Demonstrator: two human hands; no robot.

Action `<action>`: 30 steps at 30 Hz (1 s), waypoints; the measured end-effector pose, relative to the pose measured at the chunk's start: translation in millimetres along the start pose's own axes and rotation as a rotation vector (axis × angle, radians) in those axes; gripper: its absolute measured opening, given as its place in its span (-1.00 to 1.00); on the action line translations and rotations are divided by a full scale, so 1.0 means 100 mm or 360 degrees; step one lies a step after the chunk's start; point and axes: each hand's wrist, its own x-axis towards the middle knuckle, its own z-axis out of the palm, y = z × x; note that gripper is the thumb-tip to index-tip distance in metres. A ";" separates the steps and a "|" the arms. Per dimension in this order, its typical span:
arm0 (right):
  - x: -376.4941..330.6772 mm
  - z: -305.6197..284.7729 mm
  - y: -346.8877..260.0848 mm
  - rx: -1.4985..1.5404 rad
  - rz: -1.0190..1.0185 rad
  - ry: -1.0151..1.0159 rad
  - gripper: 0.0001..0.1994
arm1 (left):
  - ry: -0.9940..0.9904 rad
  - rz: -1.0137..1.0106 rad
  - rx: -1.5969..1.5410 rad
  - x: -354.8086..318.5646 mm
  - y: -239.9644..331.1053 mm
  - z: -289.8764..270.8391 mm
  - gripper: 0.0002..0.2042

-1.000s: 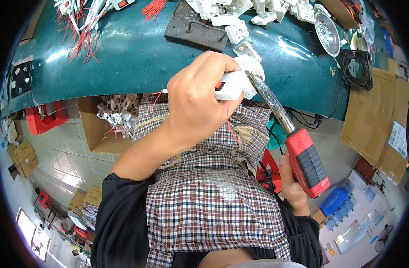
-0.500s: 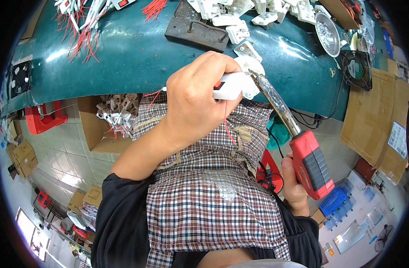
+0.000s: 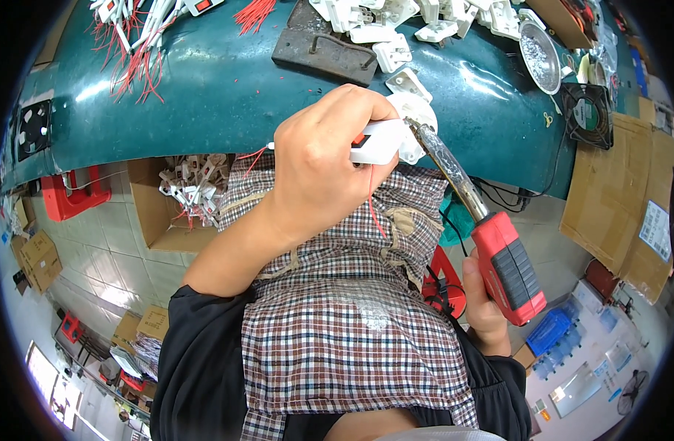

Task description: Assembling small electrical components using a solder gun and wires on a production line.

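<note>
My left hand is closed around a white plastic switch housing with a red rocker and thin red wires. At its right end sits a round white piece, just past my fingertips. My right hand grips the red and black handle of a soldering iron. The iron slants up to the left, and its tip meets the right end of the housing; the exact contact spot is too small to make out. Above this, a white plug part lies on the green table.
A dark metal block with a handle rests on the table. White plug parts are heaped behind it. Left are red-wired switches; right stand a metal bowl and a small fan. A cardboard box of parts sits below.
The soldering iron has shifted slightly left, its tip now nearer the housing's end. My left hand and the switch housing have stayed almost still.
</note>
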 end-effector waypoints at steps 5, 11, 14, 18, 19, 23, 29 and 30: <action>-0.02 -0.07 0.00 -0.0042 -0.0008 0.0014 -0.84 | 0.0005 0.0003 0.0003 -0.01 -0.01 -0.01 -0.79; 0.01 -0.03 0.04 0.0397 0.0108 0.0265 -0.84 | 0.0009 0.0019 0.0002 0.00 -0.01 -0.01 -0.79; 0.15 0.11 -0.07 0.0786 0.0217 0.0391 -0.82 | -0.0001 0.0007 -0.0012 0.00 0.00 -0.01 -0.79; 0.29 0.33 -0.20 0.1121 0.0247 0.0419 -0.62 | -0.0026 -0.0021 0.0014 0.00 0.02 -0.02 -0.79; 0.33 0.39 -0.22 0.1182 0.0136 0.0367 -0.53 | -0.0042 -0.0048 0.0027 0.00 0.03 -0.03 -0.79; 0.50 0.46 -0.28 0.1062 -0.0164 -0.0022 -0.20 | -0.0033 -0.0052 0.0026 0.00 0.04 -0.02 -0.80; 0.63 0.51 -0.50 0.0875 -0.0361 -0.0290 -0.15 | -0.0019 -0.0094 0.0038 0.00 0.05 -0.01 -0.80; 0.62 0.53 -0.50 0.0868 -0.0351 -0.0262 -0.21 | -0.0020 -0.0078 0.0043 0.00 0.05 -0.01 -0.76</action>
